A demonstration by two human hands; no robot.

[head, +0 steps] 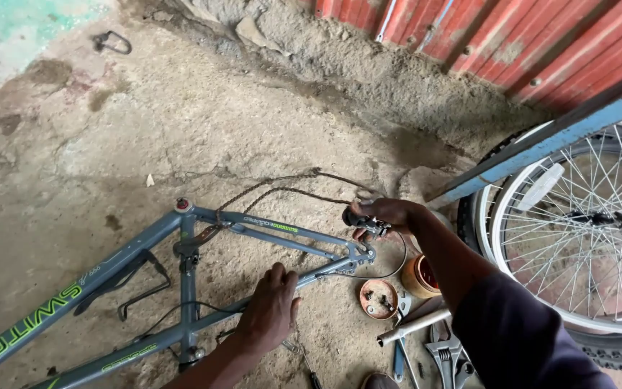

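Grey bicycle frame [253, 223] lying flat on the rough concrete floor [181, 115], rear end pointing toward the wheels. Left hand [269, 308] clamped over the lower rear stay, fingers curled round the tube. Right hand [383, 215] up at the rear dropout, clenched on a small dark derailleur part [366, 223], a thin cable [390, 263] looping out beneath it. Rusty chain [282, 186] trailing loose across the floor just beyond the frame. Just beside the dropout, a small round tin lid [379, 299] with bits inside, and an orange pot [420, 276] touching close by. Adjustable wrench [446, 356] and a metal rod [413, 326] near the right sleeve. White-rimmed spoked wheel [577, 230] leaning at right, under a blue bar [541, 148].
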